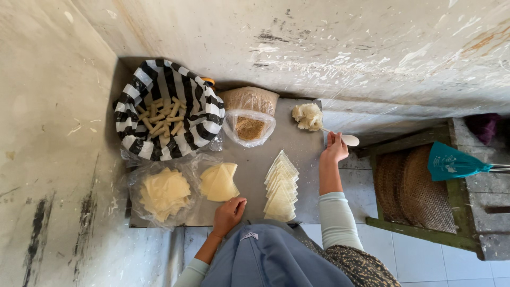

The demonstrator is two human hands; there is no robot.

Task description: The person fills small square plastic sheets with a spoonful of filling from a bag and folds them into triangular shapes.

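Observation:
My right hand (334, 150) holds a white spoon (348, 140) at the right edge of a grey board (254, 162), its tip reaching toward a pale lump of filling (307, 116) at the far right corner. My left hand (229, 213) rests on the near edge of the board, fingers curled, touching a small stack of pale yellow wrappers (219, 182). Between my hands, a row of several triangular wrappers (281, 187) lies overlapped on the board.
A black-and-white striped bag (192, 114) at the far left holds several rolled sticks (161, 121). Beside it is a clear bag of brown crumbs (249, 126). More wrappers (164, 193) lie on plastic at left. Woven trays (414, 188) and a teal cloth (451, 162) sit at right.

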